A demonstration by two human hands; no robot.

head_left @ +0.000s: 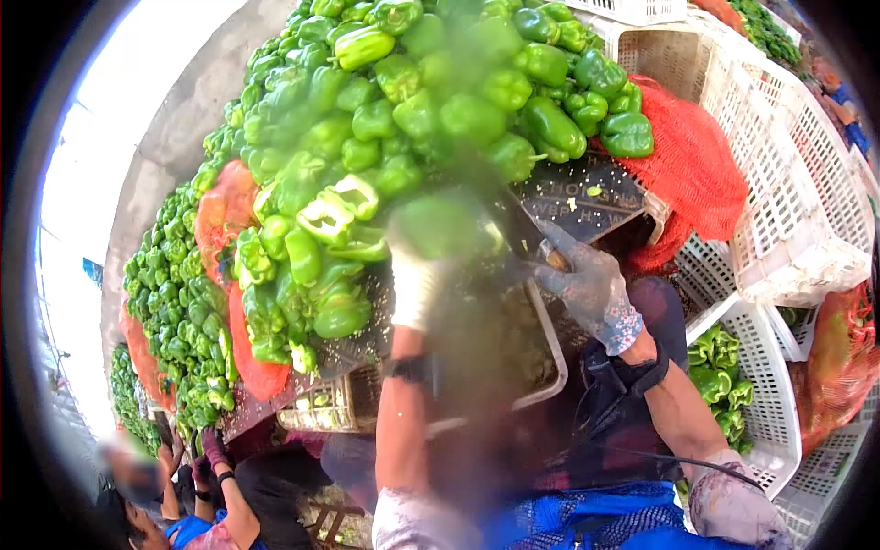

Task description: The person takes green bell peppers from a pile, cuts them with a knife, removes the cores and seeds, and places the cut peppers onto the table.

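My left hand (417,275), in a pale glove, is at the middle by a green pepper (438,225); a blurred smear over the view hides most of its fingers. To its right my right hand (587,289), in a grey glove with a patterned cuff, is closed around a small knife (553,255) with a brown handle. Cut green peppers (325,220) lie left of my left hand. Beyond both hands rises a large heap of whole green peppers (412,115). A bin (543,339) stands below the hands, its contents blurred.
Red mesh sacks (687,156) lie at the right and between the left heaps. White plastic crates (788,174) stand at the right, one crate (765,403) with peppers inside. A dark printed board (587,197) bears scattered seeds. A co-worker (215,513) is at the lower left.
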